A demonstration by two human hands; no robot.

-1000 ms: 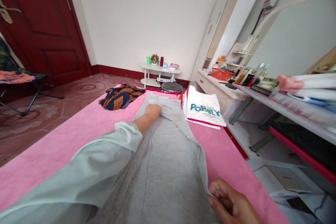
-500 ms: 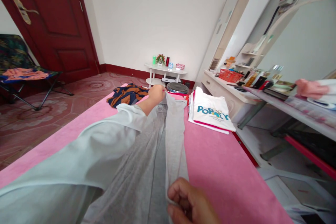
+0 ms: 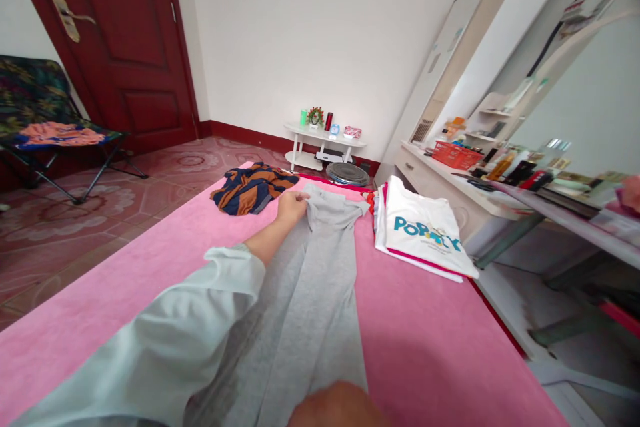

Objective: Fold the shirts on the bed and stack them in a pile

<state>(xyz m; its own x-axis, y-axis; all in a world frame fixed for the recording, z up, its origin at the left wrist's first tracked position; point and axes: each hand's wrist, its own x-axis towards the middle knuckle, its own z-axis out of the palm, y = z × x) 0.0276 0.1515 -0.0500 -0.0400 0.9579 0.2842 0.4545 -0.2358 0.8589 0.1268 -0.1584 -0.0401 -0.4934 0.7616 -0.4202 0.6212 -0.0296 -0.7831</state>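
A far-left corner of the grey garment (image 3: 330, 260) is pinched between the thumb and fingers of the left hand (image 3: 293, 205). The right hand (image 3: 341, 405) is blurred and cut off by the bottom edge, so whether anything's gripped there can't be told. From the left-hand pinch, the garment is spread to the right and back toward the camera, its long axis running pretty much lengthwise up the pink cover (image 3: 425, 333). The far end is reached by the left hand only; the near end is partly hidden behind the right. Soft, thin-looking heathered fabric btw, creased lengthwise and a bit rippled near the far edge. The pink cover looks kinda plush. Further out, a striped garment (image 3: 255, 188), navy and orange, is crumpled at far left, while a squared-off shirt stack (image 3: 425, 230), topped with printed white, is set just beside the far-right corner.
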